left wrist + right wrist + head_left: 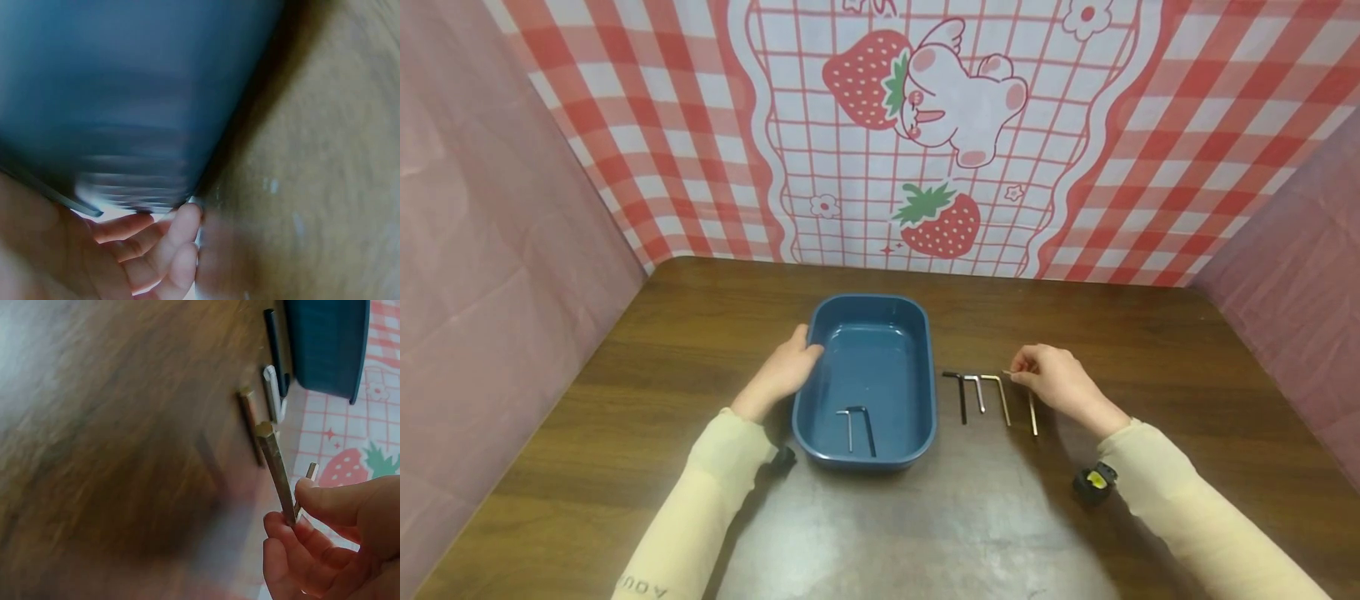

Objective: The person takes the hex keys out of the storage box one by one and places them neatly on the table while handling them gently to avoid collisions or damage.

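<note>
My right hand (1054, 379) pinches a brass-coloured hex key (277, 472) at its bend between thumb and fingers, the long arm pointing away from the hand. To its left, in a row on the table, lie a black hex key (963, 404), a short silver hex key (980, 397) and a brass-coloured hex key (1004, 406). My left hand (781, 373) holds the left side of a blue tub (868, 371), thumb over the rim, fingers against the outer wall. Inside the tub's near end rest a small silver hex key (850, 435) and a larger black hex key (871, 437).
The brown wooden table (715, 300) runs back to a red and white checked cloth (685, 117) with strawberry prints. Pink cloth (497, 208) hangs at both sides.
</note>
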Available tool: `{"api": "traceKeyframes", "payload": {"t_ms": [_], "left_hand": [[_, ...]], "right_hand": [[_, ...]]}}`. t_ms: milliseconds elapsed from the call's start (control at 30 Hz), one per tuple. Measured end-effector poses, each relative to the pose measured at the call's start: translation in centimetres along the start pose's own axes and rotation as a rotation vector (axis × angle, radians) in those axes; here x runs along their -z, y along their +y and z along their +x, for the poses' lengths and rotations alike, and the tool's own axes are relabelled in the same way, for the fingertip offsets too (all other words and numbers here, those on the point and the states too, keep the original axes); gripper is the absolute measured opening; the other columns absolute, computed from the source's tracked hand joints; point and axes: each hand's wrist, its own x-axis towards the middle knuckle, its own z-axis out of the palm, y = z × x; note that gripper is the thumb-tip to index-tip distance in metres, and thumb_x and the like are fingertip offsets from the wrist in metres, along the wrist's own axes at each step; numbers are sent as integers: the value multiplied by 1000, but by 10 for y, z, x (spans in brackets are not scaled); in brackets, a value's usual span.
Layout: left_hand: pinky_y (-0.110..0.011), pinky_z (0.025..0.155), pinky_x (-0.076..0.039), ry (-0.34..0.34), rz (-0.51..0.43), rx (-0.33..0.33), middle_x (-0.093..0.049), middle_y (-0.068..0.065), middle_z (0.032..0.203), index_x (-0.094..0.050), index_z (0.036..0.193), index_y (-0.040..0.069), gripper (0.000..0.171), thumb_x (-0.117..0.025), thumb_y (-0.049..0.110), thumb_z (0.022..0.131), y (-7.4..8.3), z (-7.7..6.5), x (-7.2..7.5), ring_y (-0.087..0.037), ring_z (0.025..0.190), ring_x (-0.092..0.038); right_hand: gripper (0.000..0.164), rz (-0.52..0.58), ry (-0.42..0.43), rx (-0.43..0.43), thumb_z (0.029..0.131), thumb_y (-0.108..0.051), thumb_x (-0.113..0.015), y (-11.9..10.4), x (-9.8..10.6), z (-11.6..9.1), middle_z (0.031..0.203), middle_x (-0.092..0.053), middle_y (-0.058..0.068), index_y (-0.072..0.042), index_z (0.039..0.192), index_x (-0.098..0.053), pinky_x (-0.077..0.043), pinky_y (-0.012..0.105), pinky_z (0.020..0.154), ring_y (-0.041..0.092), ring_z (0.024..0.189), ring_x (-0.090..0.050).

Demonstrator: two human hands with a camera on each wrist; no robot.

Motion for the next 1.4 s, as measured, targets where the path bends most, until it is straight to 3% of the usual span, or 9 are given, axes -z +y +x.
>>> {"api": "traceKeyframes", "payload": {"t_ms": [300,1400], "left_hand": [[-50,95,-38,1,-5,4,-43,-24,133,-29,133,1,47,-32,28,95,1,0,0,-37,118,-46],[-51,96,-36,-10,-22,1,-42,-23,133,-28,133,1,47,-32,27,95,0,0,0,-37,120,-44]], "right_hand": [[9,-27,-38,-11,79,-9,-66,10,-6,-1,66,-56,-1,-10,73,-60,-36,30,56,13,60,-47],[7,-89,-14,-21,76,0,-64,11,-18,4,70,-52,6,-6,77,-62,-39,34,55,19,63,-50]]}}
